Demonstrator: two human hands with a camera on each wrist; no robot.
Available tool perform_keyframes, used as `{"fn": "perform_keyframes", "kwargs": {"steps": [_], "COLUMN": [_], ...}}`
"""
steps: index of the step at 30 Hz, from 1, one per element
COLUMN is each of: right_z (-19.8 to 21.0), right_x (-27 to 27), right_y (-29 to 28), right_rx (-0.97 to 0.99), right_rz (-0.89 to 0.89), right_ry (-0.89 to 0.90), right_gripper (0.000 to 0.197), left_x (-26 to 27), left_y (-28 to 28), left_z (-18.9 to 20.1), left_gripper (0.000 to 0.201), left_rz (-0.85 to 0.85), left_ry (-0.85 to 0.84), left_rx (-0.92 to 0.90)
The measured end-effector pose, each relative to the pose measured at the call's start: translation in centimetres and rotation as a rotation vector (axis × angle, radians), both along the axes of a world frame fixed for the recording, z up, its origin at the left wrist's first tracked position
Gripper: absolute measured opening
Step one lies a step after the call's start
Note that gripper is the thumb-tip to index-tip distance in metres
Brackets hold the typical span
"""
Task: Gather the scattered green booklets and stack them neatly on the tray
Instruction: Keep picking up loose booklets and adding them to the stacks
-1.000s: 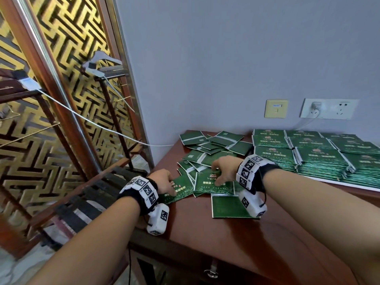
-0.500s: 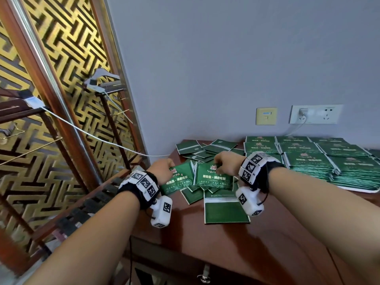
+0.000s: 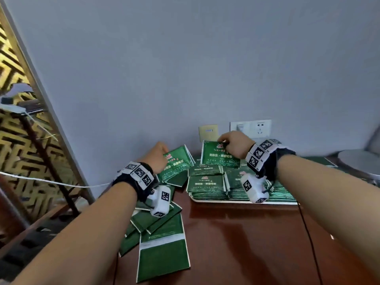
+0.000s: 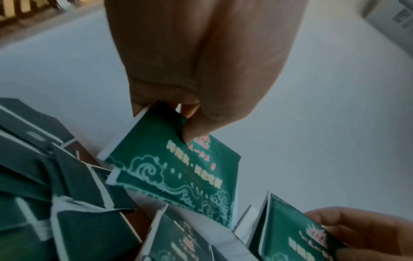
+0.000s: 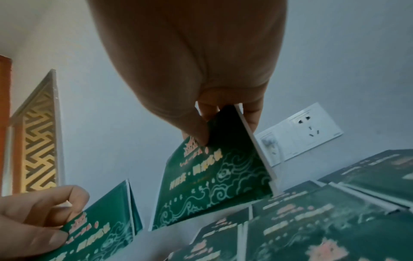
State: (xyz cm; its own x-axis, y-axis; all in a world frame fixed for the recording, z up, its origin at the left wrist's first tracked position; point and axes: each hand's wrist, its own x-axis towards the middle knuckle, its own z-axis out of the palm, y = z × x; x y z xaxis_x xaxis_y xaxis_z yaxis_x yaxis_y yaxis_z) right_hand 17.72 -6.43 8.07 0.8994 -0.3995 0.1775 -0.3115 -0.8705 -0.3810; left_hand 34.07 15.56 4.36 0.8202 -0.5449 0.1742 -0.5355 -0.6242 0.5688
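My left hand [image 3: 159, 154] pinches the top edge of a green booklet [image 3: 176, 164], lifted above the scattered booklets [image 3: 158, 227] on the table's left side. The same booklet [image 4: 178, 167] hangs from thumb and fingers in the left wrist view. My right hand [image 3: 234, 144] pinches another green booklet [image 3: 220, 156] by its top edge and holds it above the stacked booklets [image 3: 205, 183] on the white tray [image 3: 226, 201]. The right wrist view has this second booklet [image 5: 214, 180] hanging over the stacks.
A brown wooden table [image 3: 246, 239] holds everything. A grey wall with a socket plate [image 3: 257, 128] and a yellow switch [image 3: 208, 132] stands behind. A gold lattice screen [image 3: 18, 140] and a white cable [image 3: 51, 182] are on the left. A grey round object [image 3: 359, 161] is at right.
Both hands have lifted their booklets off the table and carried them right, the right one now over the tray stacks. The head view has swung right and closer.
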Motion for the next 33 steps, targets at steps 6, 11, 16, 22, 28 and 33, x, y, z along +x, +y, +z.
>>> {"fn": "perform_keyframes", "kwargs": {"steps": [6,11,16,22,28,33], "right_z": [-0.9,-2.1,-3.9,-4.5,-4.7,-5.3], "right_x": [1.4,4.0,6.3,8.3,8.7,8.9], "right_y": [-7.8,-12.3,-15.2,-16.9,-17.6,-16.9], "right_rx": [0.02,0.088,0.127,0.149,0.147,0.089], "right_rz": [-0.09,-0.115,-0.117,-0.095,-0.109,-0.091], "right_ry": [-0.026,0.007,0.018,0.057,0.053,0.079], "right_gripper": [0.045,0.046,0.047,0.039,0.04,0.04], "left_x": [2.7,5.2,6.8,8.5,9.4,9.6], "left_y": [-8.5,-12.8,-15.5,-17.6,-18.7,-19.4], "left_z": [-0.8,-2.3,-3.3,-4.2,-4.5,-4.8], "left_gripper": [0.036,0.038,0.036,0.039,0.042,0.042], "left_rz": [-0.061,-0.079,-0.118,-0.172,-0.224,-0.284], "left_ry": [-0.022,0.014,0.068,0.12,0.133,0.127], "left_rx": [-0.015,-0.025,-0.011,0.068,0.216,0.298]}}
